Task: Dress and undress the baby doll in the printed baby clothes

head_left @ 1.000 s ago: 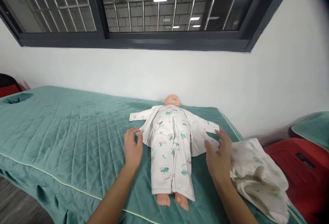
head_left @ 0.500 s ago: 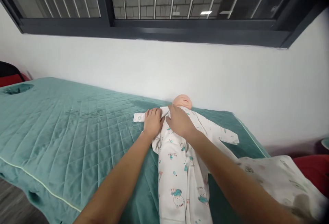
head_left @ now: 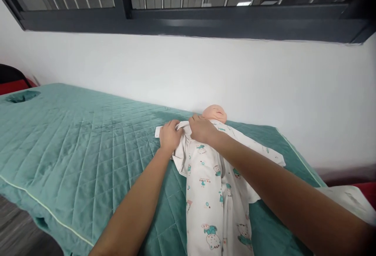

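A baby doll [head_left: 215,112] lies on its back near the wall, its head showing above a white printed romper [head_left: 205,193]. My left hand [head_left: 170,135] is closed around the romper's sleeve on the left, and the sleeve's cuff [head_left: 157,132] sticks out past my fingers. At the shoulder beside the doll's neck, my right hand [head_left: 202,129] grips the fabric, its fingertips partly hidden. The other sleeve [head_left: 267,152] stretches out to the right. Both legs of the romper run down toward me.
A green quilted cover [head_left: 88,150] with a face hole [head_left: 22,96] at the far left spreads over the bed. Behind it stands a white wall [head_left: 132,68] below a dark window frame [head_left: 190,25]. A white printed cloth [head_left: 349,201] lies at the right edge.
My left hand has shifted slightly left along the sleeve, leaving less of the cuff showing. My right hand has closed on the shoulder fabric. The camera view has tilted and shifted a little.
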The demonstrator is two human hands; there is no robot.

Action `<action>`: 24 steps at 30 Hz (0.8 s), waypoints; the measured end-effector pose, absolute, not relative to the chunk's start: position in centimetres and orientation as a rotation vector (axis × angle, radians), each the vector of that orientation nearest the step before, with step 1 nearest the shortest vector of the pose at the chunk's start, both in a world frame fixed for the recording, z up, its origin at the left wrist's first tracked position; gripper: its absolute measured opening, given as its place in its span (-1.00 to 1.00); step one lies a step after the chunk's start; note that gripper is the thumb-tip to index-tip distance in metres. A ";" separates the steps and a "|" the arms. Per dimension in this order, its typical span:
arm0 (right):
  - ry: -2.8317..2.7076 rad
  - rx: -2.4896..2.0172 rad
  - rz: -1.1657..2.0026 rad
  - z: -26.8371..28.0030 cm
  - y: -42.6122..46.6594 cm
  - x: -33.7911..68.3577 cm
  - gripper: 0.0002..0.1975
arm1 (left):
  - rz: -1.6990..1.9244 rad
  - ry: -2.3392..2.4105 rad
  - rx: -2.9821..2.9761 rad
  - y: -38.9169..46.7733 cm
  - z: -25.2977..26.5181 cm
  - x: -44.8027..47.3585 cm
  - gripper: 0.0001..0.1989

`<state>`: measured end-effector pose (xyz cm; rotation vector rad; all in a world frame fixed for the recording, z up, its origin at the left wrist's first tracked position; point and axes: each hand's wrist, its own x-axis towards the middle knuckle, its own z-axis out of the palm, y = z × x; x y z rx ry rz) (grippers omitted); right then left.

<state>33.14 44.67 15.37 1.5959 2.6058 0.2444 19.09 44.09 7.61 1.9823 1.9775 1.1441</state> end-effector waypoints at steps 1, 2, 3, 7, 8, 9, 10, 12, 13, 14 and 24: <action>2.591 1.590 0.237 15.3 44.8 33.0 -0.65 | 1.125 1.966 1.981 44.1 7.6 19.1 -0.74; 2.577 1.583 0.227 15.2 45.0 32.7 -0.65 | 1.103 1.958 1.990 44.2 7.6 19.2 -0.73; 2.561 1.571 0.212 15.1 45.3 32.5 -0.66 | 1.080 1.958 2.008 44.2 7.6 19.3 -0.72; 2.491 1.492 0.118 14.8 46.8 31.5 -0.71 | 0.998 1.983 2.175 44.1 7.7 20.0 -0.68; 2.477 1.472 0.099 14.9 47.2 31.3 -0.73 | 0.982 1.987 2.209 44.1 7.8 20.2 -0.67; 2.467 1.456 0.087 15.1 47.5 31.3 -0.73 | 0.971 1.995 2.225 44.1 7.9 20.3 -0.67; 2.463 1.443 0.082 15.3 47.6 31.3 -0.71 | 0.962 2.007 2.225 44.1 8.0 20.4 -0.66; 2.464 1.422 0.086 15.8 47.7 31.5 -0.67 | 0.955 2.042 2.189 44.0 8.2 20.4 -0.67; 2.470 1.410 0.090 16.2 47.6 31.7 -0.66 | 0.960 2.056 2.166 44.0 8.3 20.3 -0.68; 2.476 1.397 0.094 16.6 47.4 31.9 -0.65 | 0.973 2.063 2.149 44.0 8.4 20.2 -0.69; 2.505 1.364 0.151 21.0 44.6 35.4 -0.70 | 1.159 1.932 1.957 42.5 7.9 18.5 -0.67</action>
